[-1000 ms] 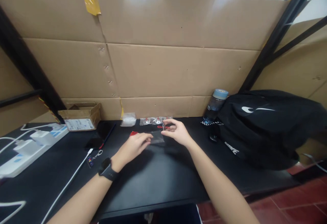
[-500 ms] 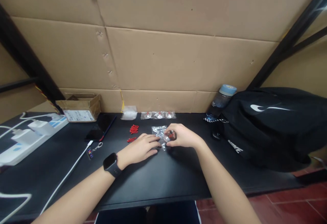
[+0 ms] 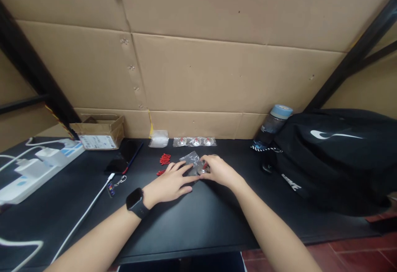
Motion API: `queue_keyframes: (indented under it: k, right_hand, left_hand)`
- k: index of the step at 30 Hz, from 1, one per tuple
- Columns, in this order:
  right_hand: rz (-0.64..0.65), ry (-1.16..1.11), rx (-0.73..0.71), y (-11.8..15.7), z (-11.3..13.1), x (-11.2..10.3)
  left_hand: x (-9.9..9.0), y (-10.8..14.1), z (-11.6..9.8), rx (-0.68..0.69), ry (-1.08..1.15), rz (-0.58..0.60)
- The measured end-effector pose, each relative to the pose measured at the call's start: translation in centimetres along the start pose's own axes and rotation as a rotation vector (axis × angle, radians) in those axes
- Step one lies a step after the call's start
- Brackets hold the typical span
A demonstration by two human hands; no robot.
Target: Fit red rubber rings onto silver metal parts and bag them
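Observation:
A clear plastic bag (image 3: 190, 157) lies on the black table between my hands. My left hand (image 3: 173, 182), with a dark watch on its wrist, rests with fingers spread, their tips on the bag's lower left part. In the fingers of my right hand (image 3: 221, 172) is a round silver disc with a red cord (image 3: 203, 169), at the bag's right side; whether it is partly inside the bag I cannot tell. Red cord bundles (image 3: 165, 159) lie just beyond my left hand. Farther back sit three bagged silver discs (image 3: 195, 141) in a row.
At the back are a stack of clear bags (image 3: 159, 138) and a cardboard box (image 3: 97, 133). To the left are a phone (image 3: 124, 157), a keychain (image 3: 111, 189), a white cable (image 3: 83, 212) and a power strip (image 3: 40, 172). A bottle (image 3: 273, 127) and black backpack (image 3: 335, 160) stand right.
The bag has turned and shifted slightly left under my left fingers, which are spread wider. My right hand has lowered the disc toward the bag. The whole view has shifted slightly.

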State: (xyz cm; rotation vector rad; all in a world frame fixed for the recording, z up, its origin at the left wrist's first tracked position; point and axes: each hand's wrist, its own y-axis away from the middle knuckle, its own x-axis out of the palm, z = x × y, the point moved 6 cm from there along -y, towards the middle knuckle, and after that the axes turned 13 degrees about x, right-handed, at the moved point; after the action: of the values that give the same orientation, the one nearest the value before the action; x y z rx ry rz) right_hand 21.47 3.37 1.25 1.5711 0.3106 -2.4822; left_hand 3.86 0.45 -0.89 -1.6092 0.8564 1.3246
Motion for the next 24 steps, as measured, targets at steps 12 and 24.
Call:
queue_keyframes:
  k: [12,24]
  right_hand:
    - [-0.227,0.141,0.002,-1.7,0.7,1.0]
    - [-0.011,-0.262,-0.208,-1.5,0.7,0.1]
  left_hand:
    - [0.0,0.2,0.1,0.026,0.120,-0.032]
    - [-2.0,0.4,1.0,-0.048,0.212,-0.161]
